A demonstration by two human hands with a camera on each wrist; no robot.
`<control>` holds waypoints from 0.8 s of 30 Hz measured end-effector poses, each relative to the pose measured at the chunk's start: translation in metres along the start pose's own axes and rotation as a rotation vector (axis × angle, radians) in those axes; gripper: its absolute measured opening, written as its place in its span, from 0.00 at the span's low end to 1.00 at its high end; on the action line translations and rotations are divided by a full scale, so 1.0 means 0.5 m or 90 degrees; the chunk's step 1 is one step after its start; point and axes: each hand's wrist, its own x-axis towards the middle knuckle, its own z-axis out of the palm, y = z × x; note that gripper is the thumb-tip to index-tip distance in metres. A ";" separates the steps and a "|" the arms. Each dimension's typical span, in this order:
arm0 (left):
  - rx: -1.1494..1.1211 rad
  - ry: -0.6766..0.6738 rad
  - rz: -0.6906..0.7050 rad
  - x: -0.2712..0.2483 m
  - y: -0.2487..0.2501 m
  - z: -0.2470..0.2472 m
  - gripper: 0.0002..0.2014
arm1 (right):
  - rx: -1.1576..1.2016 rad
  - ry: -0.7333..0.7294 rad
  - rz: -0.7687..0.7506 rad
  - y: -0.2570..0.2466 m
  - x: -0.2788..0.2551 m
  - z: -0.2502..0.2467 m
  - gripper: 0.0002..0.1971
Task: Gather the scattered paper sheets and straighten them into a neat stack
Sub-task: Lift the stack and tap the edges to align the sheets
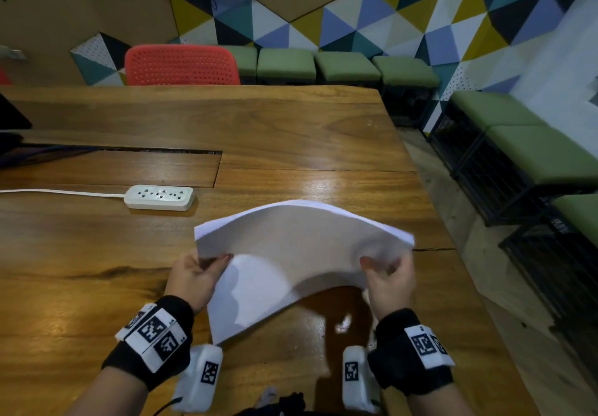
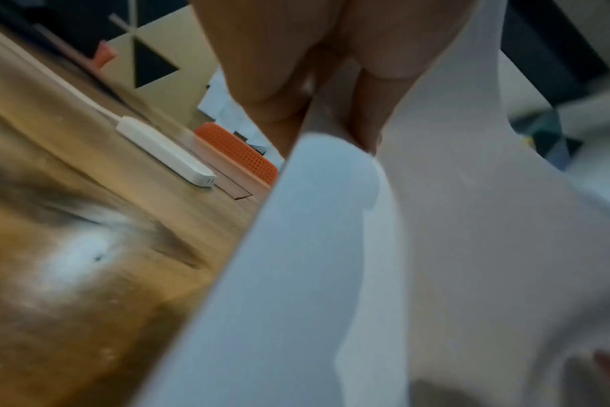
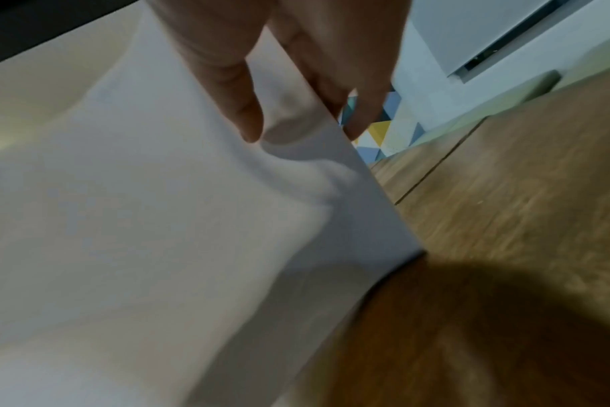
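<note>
A bundle of white paper sheets is held up off the wooden table, bowed upward in an arch. My left hand pinches its left edge, thumb on top. My right hand grips its right edge the same way. The left wrist view shows the sheets running down from my left hand, slightly fanned apart. In the right wrist view my right hand pinches the sheets, thumb on the near face and fingers behind the edge.
A white power strip with its cord lies on the table, left of the sheets. A red chair stands behind the far edge. Green stools line the patterned wall. The table's right edge is near my right hand.
</note>
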 end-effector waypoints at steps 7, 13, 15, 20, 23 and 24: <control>-0.363 -0.108 -0.054 -0.015 -0.004 0.009 0.26 | 0.385 -0.167 0.305 -0.011 -0.017 -0.015 0.54; -0.399 -0.193 -0.115 -0.024 -0.016 0.026 0.48 | 0.523 -0.262 0.205 -0.026 -0.022 0.013 0.24; -0.385 -0.181 -0.093 -0.010 -0.006 0.003 0.48 | 0.464 -0.235 0.127 -0.033 -0.006 -0.005 0.16; -0.146 -0.276 0.038 -0.001 0.063 -0.044 0.38 | 0.309 -0.270 -0.062 -0.075 -0.008 -0.034 0.14; -0.081 -0.230 0.086 -0.017 0.099 -0.005 0.14 | 0.223 -0.319 -0.109 -0.084 -0.017 -0.008 0.10; -0.078 -0.198 0.103 -0.015 0.096 0.004 0.13 | 0.200 -0.306 -0.123 -0.085 -0.019 0.000 0.10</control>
